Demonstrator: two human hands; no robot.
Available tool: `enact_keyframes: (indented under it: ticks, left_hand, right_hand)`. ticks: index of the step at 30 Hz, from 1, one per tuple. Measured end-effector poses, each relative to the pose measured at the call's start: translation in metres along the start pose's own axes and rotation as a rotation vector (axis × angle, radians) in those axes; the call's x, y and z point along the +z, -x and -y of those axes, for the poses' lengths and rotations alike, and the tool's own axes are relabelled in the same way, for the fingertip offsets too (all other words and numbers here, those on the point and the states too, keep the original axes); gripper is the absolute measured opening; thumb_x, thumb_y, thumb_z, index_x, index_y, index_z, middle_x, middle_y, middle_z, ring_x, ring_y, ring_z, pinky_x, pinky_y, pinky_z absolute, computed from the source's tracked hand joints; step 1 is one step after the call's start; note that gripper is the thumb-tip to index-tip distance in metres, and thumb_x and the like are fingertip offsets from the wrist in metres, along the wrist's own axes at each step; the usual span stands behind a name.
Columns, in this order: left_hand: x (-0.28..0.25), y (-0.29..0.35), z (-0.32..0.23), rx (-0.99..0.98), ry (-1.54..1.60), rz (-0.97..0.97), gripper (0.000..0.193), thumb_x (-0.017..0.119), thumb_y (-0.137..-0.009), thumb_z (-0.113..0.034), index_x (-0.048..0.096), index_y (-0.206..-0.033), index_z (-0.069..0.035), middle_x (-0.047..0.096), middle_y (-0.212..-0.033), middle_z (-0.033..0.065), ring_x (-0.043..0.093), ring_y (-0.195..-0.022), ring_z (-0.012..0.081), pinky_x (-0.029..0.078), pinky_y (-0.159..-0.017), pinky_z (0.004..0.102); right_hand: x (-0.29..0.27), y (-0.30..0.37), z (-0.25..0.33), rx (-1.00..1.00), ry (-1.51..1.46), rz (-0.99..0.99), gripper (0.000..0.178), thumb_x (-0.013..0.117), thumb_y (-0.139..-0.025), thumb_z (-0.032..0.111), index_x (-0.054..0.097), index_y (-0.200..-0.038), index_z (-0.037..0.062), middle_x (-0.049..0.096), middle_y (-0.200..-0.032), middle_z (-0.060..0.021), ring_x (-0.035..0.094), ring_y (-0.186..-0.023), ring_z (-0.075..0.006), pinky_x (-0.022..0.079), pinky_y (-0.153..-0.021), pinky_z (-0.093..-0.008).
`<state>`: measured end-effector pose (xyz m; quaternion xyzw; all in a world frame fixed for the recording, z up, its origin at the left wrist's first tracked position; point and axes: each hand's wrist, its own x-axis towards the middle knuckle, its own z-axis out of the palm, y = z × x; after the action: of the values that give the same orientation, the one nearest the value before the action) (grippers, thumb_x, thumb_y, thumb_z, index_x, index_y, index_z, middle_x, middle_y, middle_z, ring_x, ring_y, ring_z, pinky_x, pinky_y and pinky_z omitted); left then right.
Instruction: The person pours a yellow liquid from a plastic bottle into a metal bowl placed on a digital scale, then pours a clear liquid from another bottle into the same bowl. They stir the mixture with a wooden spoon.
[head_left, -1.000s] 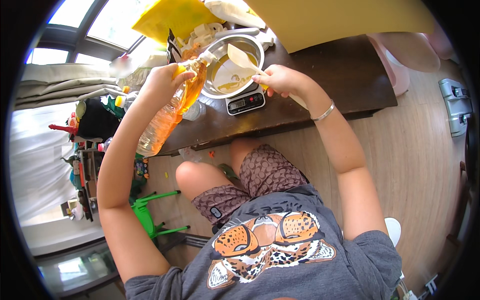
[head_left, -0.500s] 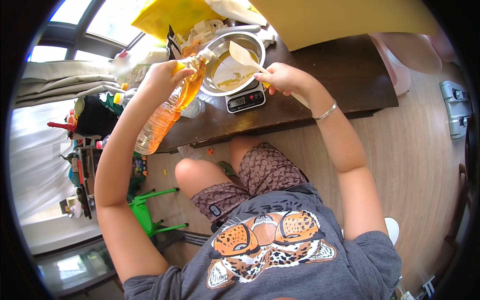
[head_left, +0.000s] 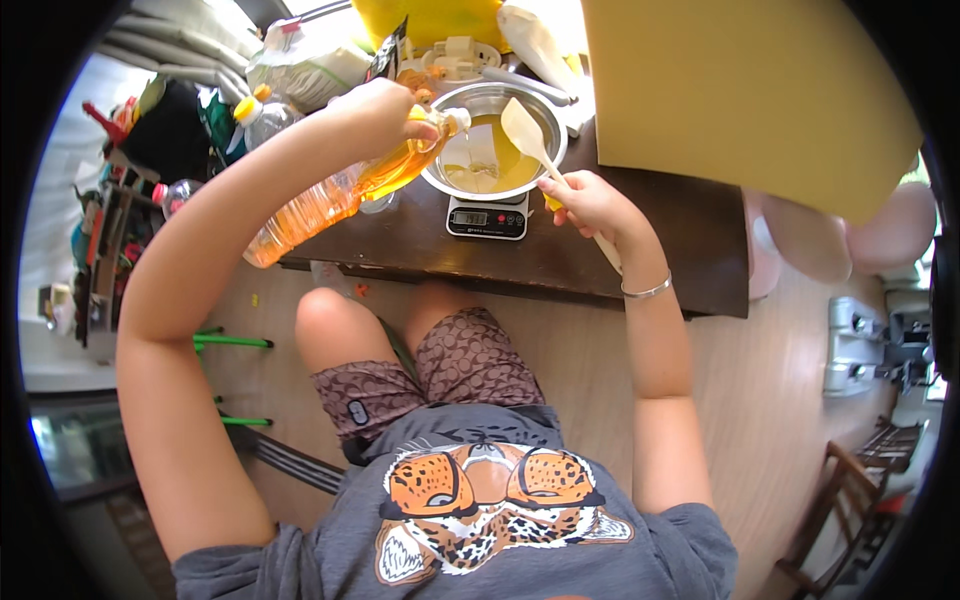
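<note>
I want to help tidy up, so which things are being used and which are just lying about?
In use: bottle of amber liquid, left hand; cream spatula, right hand; metal bowl; digital scale.

Seemingly lying about: yellow-capped bottle; red-capped bottle; plastic bag.

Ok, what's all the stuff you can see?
Table: 1, brown, upper middle
Scale: 1, black-and-white, on table
Bowl: 1, silver, on scale
Bottle: 1, clear and orange, in left hand
Spatula: 1, cream, in right hand
Cap: 1, yellow, at right hand
Panel: 1, tan, upper right
Other bottles: 2+, clear, left
Clutter: uncounted, mixed, around table
Stool: 1, green, left
Chair: 1, brown, lower right
Shirt: 1, grey, bottom
Shorts: 1, patterned brown, lap
Bracelet: 1, silver, right wrist
Left hand: 1, bare, on bottle
Right hand: 1, bare, on spatula
</note>
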<state>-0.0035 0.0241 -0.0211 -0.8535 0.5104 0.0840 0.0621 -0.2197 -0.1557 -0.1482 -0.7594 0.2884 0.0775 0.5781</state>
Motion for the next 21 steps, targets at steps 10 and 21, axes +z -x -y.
enact_keyframes:
  ticks: [10, 21]
  left_hand:
    - [-0.022, -0.005, -0.006, 0.027, -0.005, 0.047, 0.053, 0.068, -0.082, -0.049, 0.067, -0.094, 0.003, 0.066, -0.086, 0.0217, 0.065, -0.082, 0.0362, 0.051, -0.076, 0.042]
    - [-0.029, -0.003, -0.015, 0.057, -0.052, 0.04, 0.055, 0.071, -0.08, -0.05, 0.07, -0.093, 0.003, 0.068, -0.087, 0.0192, 0.067, -0.081, 0.0333, 0.053, -0.073, 0.0399]
  right_hand:
    - [-0.005, 0.0, 0.019, 0.016, 0.077, -0.011, 0.042, 0.055, -0.095, 0.045, 0.059, -0.081, 0.006, 0.056, -0.062, -0.0015, 0.036, -0.042, -0.0037, 0.029, -0.039, -0.0207]
    - [0.0, 0.007, 0.019, 0.025, 0.054, -0.013, 0.041, 0.055, -0.095, 0.045, 0.059, -0.082, 0.0061, 0.055, -0.063, -0.0023, 0.035, -0.043, -0.0032, 0.028, -0.039, -0.0197]
